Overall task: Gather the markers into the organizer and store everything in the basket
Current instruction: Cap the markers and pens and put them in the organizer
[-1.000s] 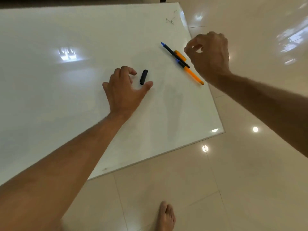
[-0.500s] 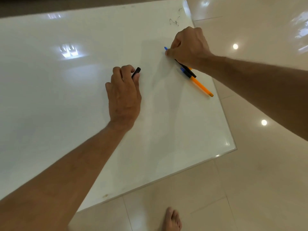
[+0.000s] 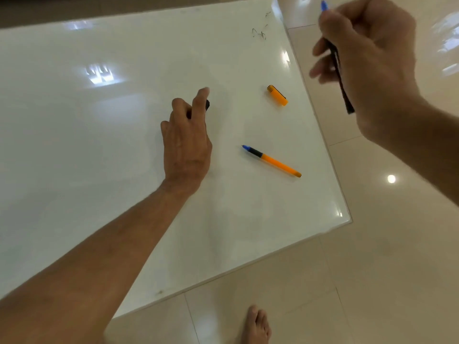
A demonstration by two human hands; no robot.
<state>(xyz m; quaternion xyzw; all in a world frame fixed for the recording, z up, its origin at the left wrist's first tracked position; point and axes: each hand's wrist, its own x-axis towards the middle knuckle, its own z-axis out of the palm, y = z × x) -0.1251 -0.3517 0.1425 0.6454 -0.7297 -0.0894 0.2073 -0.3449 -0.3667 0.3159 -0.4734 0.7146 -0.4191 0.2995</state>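
Gathering barely begun: right hand (image 3: 367, 60) grips 1 black blue-tipped marker (image 3: 339, 70) aloft; left hand (image 3: 186, 140) curls around a black cap (image 3: 207, 105) on the whiteboard (image 3: 99, 170); orange marker (image 3: 272, 161) and orange cap (image 3: 277, 95) lie loose; organizer, basket unseen

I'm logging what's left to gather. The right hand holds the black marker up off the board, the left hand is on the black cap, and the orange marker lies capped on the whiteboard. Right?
One slip: the orange marker is uncapped. The head view shows its blue tip bare, and the orange cap lying apart from it on the whiteboard. The rest stands.
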